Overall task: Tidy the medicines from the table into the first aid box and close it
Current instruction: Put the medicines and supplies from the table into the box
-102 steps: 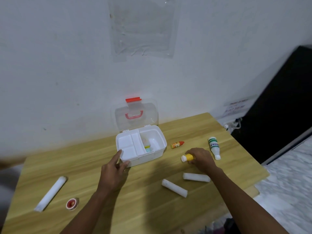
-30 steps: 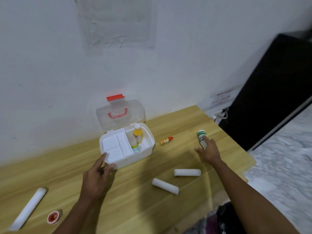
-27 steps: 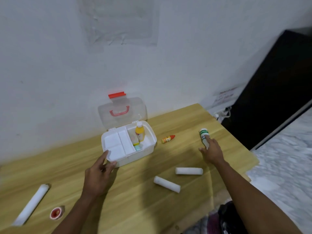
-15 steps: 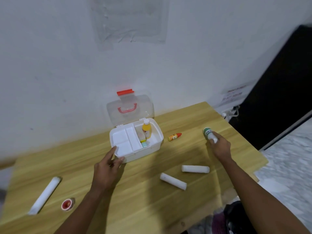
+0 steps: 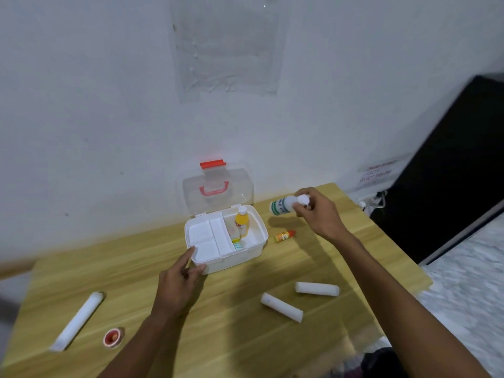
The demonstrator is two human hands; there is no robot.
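Wooden surface (image 5: 218,336) set against a white wall, carrying the open first aid box (image 5: 240,255) with its clear lid (image 5: 218,192) raised toward the wall. Inside the box's right compartment, a yellow bottle (image 5: 241,222) stands upright beside small packets whose labels are too blurred to read. Right hand (image 5: 317,211), raised above the surface just right of the box; its fingers (image 5: 300,192) grip a white bottle with green label (image 5: 283,206) near the cap end, the bottle lying roughly horizontal. Left hand (image 5: 178,282), fingers loosely spread, fingertips touching the box's front-left corner. Small orange bottle (image 5: 284,236), lying just right of the box. Two white rolls (image 5: 317,289) (image 5: 281,311) lie nearer the person; a third white roll (image 5: 77,321) and a red-centred tape roll (image 5: 113,336) lie at far left.
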